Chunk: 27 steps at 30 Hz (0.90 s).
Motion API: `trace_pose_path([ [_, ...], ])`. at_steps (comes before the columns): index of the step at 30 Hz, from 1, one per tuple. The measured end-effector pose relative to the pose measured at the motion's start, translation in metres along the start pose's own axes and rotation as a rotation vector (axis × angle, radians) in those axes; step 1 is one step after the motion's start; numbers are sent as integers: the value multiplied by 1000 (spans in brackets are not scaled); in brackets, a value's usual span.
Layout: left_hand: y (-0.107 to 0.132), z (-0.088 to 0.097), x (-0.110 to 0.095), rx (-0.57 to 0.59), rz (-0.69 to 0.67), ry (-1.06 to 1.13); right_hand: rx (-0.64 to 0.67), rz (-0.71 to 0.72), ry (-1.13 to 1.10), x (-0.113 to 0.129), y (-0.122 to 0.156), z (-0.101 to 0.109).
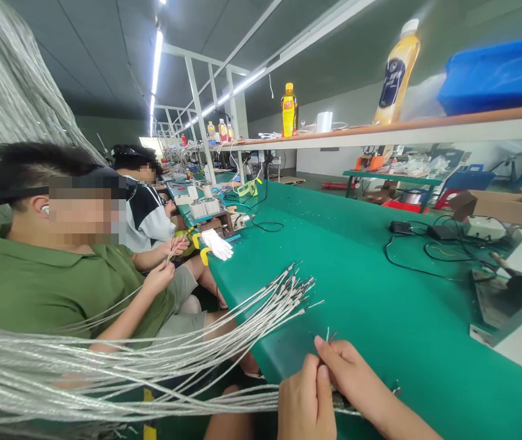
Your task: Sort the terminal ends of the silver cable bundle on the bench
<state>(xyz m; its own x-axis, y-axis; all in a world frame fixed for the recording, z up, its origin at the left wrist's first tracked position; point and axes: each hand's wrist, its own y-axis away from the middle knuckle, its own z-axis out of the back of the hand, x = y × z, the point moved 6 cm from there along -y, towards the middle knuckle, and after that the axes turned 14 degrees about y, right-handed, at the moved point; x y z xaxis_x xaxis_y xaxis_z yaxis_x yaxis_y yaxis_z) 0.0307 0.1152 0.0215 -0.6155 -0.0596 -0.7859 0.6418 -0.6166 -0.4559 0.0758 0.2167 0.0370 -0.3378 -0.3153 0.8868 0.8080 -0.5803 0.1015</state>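
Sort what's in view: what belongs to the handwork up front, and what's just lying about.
In use:
white cables, running to the left hand
wire ends, pinched by the right hand
fanned cables, likely the same batch

Lying about, apparently:
white glove
yellow-capped bottle
white-capped bottle

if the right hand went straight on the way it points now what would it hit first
Probably the right hand would meet the fanned pale cables on the green table, though depth is unclear.

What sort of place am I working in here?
Probably a cable workshop or factory floor: there's a long green workbench, a thick spread of pale cables with loose wire ends, and a co-worker handling similar strands beside you.
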Motion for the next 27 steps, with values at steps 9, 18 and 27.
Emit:
trace_pose_path([
  [9,-8,-11,9,2,10,-56,-334,158,541,20,1,29],
  [18,-9,-6,1,106,38,-19,-276,21,257,17,-7,33],
  [27,-9,6,-19,108,-42,-59,-143,-111,-370,4,-16,61],
])
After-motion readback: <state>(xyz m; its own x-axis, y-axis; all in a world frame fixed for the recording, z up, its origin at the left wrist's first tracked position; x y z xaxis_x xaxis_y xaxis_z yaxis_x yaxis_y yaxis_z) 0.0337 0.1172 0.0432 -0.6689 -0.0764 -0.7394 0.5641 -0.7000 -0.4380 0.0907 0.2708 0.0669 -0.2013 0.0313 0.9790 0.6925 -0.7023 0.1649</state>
